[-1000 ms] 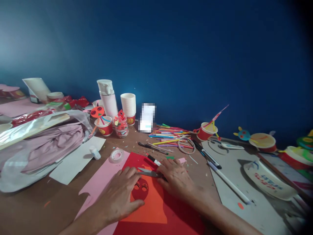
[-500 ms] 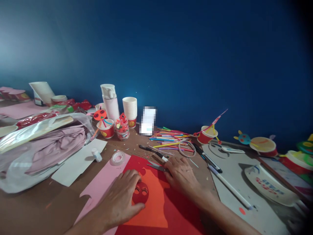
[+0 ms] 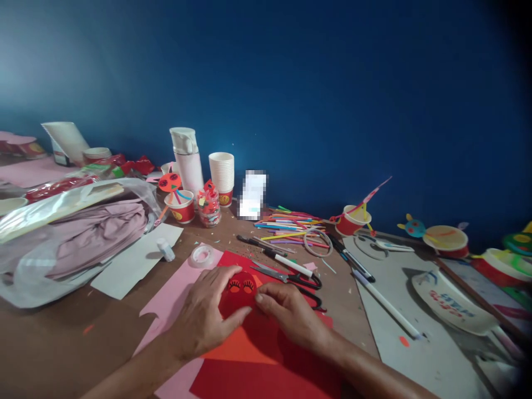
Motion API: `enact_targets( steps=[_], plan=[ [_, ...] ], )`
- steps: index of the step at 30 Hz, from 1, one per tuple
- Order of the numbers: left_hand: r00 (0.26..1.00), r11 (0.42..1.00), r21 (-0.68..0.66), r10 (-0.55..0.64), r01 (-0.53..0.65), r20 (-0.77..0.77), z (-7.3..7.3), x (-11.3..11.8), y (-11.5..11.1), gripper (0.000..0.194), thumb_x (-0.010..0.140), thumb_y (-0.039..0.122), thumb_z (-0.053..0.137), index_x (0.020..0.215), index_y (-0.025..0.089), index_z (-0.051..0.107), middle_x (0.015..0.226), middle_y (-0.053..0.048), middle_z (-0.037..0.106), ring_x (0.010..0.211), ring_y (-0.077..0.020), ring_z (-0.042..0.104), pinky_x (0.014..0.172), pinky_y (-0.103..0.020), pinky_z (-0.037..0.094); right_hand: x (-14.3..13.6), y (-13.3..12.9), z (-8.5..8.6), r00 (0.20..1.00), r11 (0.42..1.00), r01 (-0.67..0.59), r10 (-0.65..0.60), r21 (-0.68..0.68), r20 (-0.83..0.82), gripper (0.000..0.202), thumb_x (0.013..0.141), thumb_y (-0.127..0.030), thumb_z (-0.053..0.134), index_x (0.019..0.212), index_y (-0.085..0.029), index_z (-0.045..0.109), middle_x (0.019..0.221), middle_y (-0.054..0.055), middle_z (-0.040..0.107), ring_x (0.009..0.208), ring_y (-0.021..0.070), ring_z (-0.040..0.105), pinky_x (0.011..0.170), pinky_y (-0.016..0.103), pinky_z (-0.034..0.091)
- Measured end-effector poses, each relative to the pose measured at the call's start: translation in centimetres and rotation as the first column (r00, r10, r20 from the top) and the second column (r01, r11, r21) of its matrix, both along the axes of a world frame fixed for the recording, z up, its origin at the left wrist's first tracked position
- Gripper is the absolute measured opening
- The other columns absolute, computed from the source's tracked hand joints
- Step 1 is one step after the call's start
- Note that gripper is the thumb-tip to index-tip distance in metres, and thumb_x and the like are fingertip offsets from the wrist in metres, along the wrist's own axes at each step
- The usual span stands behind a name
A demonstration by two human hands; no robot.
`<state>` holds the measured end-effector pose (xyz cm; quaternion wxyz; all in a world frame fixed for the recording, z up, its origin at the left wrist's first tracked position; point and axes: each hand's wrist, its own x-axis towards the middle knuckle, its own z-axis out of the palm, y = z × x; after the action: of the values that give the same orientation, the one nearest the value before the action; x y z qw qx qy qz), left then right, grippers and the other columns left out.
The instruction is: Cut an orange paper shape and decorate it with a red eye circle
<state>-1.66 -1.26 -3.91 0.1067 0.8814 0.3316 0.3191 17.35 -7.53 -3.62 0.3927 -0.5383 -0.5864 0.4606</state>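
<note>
Pinching a small dark red paper face cut-out with drawn lashed eyes [image 3: 240, 292] between both hands over an orange paper sheet [image 3: 241, 349].

Left hand [image 3: 203, 318] lies flat, fingers spread, thumb pressed to the cut-out's lower edge; right hand [image 3: 286, 313] has its fingers curled, tips touching the cut-out's right side, gripping nothing else. Thin paper could crease or tear if the two thumbs push against each other, and a sideways slide might smudge the inked eyes. Black-handled steel scissors [image 3: 291, 276] lie open just beside the right knuckles, so a careless lift could catch a blade. Beneath everything sit a large red paper sheet [image 3: 266, 377] and a pink paper sheet [image 3: 174, 310], loose enough to shift on the brown tabletop [image 3: 62, 343].
</note>
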Motion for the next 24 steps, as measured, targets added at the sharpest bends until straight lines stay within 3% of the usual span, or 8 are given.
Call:
enact_targets(
  steps=[3, 5, 7, 10, 14, 17, 20, 24],
  plan=[
    [1.000, 0.999, -0.044, -0.007, 0.008, 0.023, 0.1, 0.0, -0.2, 0.050, 0.077, 0.029, 0.061, 0.124, 0.019, 0.046, 0.117, -0.013, 0.061, 0.107, -0.0282, 0.057, 0.091, -0.043, 0.047, -0.4, 0.3, -0.4, 0.989, 0.999, 0.021, -0.027, -0.043, -0.146, 0.029, 0.088, -0.035, 0.051, 0.068, -0.015, 0.059, 0.061, -0.002, 0.056, 0.056, 0.0096, 0.049, 0.055, 0.021, 0.037],
    [0.997, 0.976, -0.217, 0.023, -0.008, 0.070, 0.6, 0.0, -0.2, 0.053, 0.076, 0.034, 0.063, 0.124, 0.019, 0.047, 0.121, -0.012, 0.059, 0.111, -0.0287, 0.055, 0.094, -0.043, 0.045, -0.4, 0.5, -0.4, 0.978, 0.998, 0.042, -0.049, -0.039, -0.201, 0.031, 0.087, -0.037, 0.053, 0.066, -0.015, 0.058, 0.060, -0.001, 0.057, 0.055, 0.0095, 0.050, 0.056, 0.021, 0.038],
    [0.986, 0.885, -0.466, 0.063, 0.016, 0.154, 1.2, 0.0, -0.1, 0.054, 0.077, 0.039, 0.062, 0.125, 0.019, 0.047, 0.122, -0.012, 0.059, 0.109, -0.0274, 0.056, 0.092, -0.040, 0.047, -0.4, 0.8, -0.4, 0.964, 0.996, 0.076, -0.084, -0.043, -0.251, 0.032, 0.085, -0.039, 0.054, 0.064, -0.015, 0.056, 0.058, -0.001, 0.058, 0.052, 0.0088, 0.050, 0.054, 0.021, 0.039],
    [0.947, 0.678, -0.727, 0.154, 0.108, 0.283, 1.9, 0.0, 0.6, 0.043, 0.083, 0.045, 0.054, 0.118, 0.018, 0.052, 0.106, -0.009, 0.064, 0.094, -0.0224, 0.062, 0.079, -0.033, 0.051, -0.2, 1.1, -0.3, 0.944, 0.989, 0.116, -0.137, -0.088, -0.299, 0.033, 0.083, -0.042, 0.055, 0.063, -0.016, 0.055, 0.056, -0.001, 0.059, 0.047, 0.0081, 0.050, 0.051, 0.020, 0.039],
    [0.904, 0.518, -0.842, 0.274, 0.147, 0.327, 1.6, -0.1, 1.7, 0.039, 0.084, 0.049, 0.052, 0.103, 0.016, 0.058, 0.066, 0.001, 0.059, 0.061, -0.0131, 0.056, 0.056, -0.023, 0.045, 0.1, 1.1, -0.1, 0.944, 0.982, 0.159, -0.180, -0.097, -0.275, 0.032, 0.083, -0.042, 0.055, 0.064, -0.016, 0.055, 0.055, -0.002, 0.059, 0.046, 0.0083, 0.050, 0.050, 0.021, 0.040],
    [0.894, 0.422, -0.877, 0.266, 0.228, 0.360, 1.3, 0.0, 1.8, 0.040, 0.081, 0.048, 0.058, 0.104, 0.016, 0.056, 0.063, 0.003, 0.057, 0.055, -0.0100, 0.052, 0.050, -0.020, 0.039, 0.1, 0.9, 0.0, 0.953, 0.982, 0.171, -0.185, -0.078, -0.238, 0.027, 0.084, -0.035, 0.054, 0.064, -0.017, 0.055, 0.056, -0.002, 0.059, 0.048, 0.0084, 0.051, 0.051, 0.020, 0.040],
    [0.901, 0.385, -0.884, 0.229, 0.264, 0.368, 1.5, 0.3, 1.4, 0.035, 0.077, 0.044, 0.063, 0.099, 0.017, 0.056, 0.063, 0.003, 0.058, 0.054, -0.0097, 0.052, 0.047, -0.019, 0.037, 0.0, 0.7, 0.1, 0.975, 0.986, 0.161, -0.166, -0.046, -0.148, 0.027, 0.086, -0.029, 0.051, 0.063, -0.017, 0.056, 0.056, -0.002, 0.058, 0.049, 0.0089, 0.052, 0.053, 0.021, 0.041],
    [0.884, 0.425, -0.878, 0.293, 0.222, 0.365, 2.2, 0.5, 1.4, 0.021, 0.072, 0.034, 0.066, 0.074, 0.016, 0.056, 0.053, 0.004, 0.055, 0.048, -0.0075, 0.050, 0.046, -0.017, 0.036, -0.3, 0.3, 0.1, 0.994, 0.994, 0.106, -0.107, 0.028, 0.013, 0.029, 0.089, -0.030, 0.048, 0.066, -0.017, 0.060, 0.060, -0.001, 0.060, 0.056, 0.0115, 0.055, 0.055, 0.023, 0.041]
  ],
)
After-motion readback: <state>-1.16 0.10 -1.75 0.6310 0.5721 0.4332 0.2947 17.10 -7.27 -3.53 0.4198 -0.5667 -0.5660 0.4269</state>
